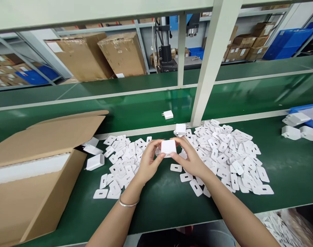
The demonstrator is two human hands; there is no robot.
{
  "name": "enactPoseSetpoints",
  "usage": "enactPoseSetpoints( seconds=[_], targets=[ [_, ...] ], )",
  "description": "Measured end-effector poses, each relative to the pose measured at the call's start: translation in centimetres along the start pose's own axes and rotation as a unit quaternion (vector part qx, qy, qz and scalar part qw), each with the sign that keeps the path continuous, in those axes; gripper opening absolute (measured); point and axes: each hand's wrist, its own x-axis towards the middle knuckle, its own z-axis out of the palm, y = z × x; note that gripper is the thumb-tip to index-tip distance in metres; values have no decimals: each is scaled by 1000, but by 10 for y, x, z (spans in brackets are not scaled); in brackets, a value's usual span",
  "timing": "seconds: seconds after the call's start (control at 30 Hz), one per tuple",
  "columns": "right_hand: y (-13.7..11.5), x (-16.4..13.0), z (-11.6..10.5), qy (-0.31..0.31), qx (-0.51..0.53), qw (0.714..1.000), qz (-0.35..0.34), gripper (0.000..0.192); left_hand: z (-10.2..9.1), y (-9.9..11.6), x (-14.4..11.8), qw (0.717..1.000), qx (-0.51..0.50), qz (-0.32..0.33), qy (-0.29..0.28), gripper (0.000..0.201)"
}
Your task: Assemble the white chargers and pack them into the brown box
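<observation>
1. The white block (168, 146) is held over the green workbench (156, 206), between the left pile of slotted plates (125, 164) and the right pile of slotted plates (230, 154).
2. Its left side is pinched between thumb and fingers by the left hand (149, 159); its right side is pinched likewise by the right hand (190, 158).
3. Little weight is to be expected, as it is carried on the fingertips alone.
4. A stiff plastic shell is suggested; no give under pressure is likely, though the smooth surface could be slippery and easily scuffed.
5. It is best gripped by its opposite sides, so that the broad face is left uncovered.
6. A plain, squarish face with rounded corners is shown; below it a narrow near edge is seen, whose details cannot be made out.
</observation>
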Motion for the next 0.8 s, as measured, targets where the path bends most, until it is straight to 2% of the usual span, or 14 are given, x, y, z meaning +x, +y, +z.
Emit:
enactPoseSetpoints(
  seconds=[0.1, 0.27, 0.4, 0.47, 0.53, 0.6, 0.7, 0.8],
  targets=[
    [1, 2, -3, -5, -2, 1000, 1, 27, -3, -3, 1, 998, 55, 12, -1, 37],
    [2, 4, -5, 15, -15, 1000, -10, 24, -4, -1, 1, 998, 63, 11, -17, 38],
    [5, 2, 4, 31, -19, 999, 4, 25, -7, 1, 3, 996, 84, 9, -24, 38],
    [4, 0, 10, 34, -24, 999, 24, 31, -11, -1, 5, 994, 107, 10, -21, 38],
    [1, -3, 8, 79, -15, 996, 48, 41, -14, -3, 7, 991, 133, 3, -13, 38],
    [-2, -1, -10, 177, 11, 982, 68, 41, -18, -5, 8, 987, 160, -13, -7, 38],
    [6, 18, -65, 328, 80, 939, 61, 24, -25, -8, 11, 978, 205, -30, -12, 38],
    [34, 65, -129, 365, 113, 922, 58, 24, -35, -8, 13, 974, 224, -34, -25, 38]
  ],
)
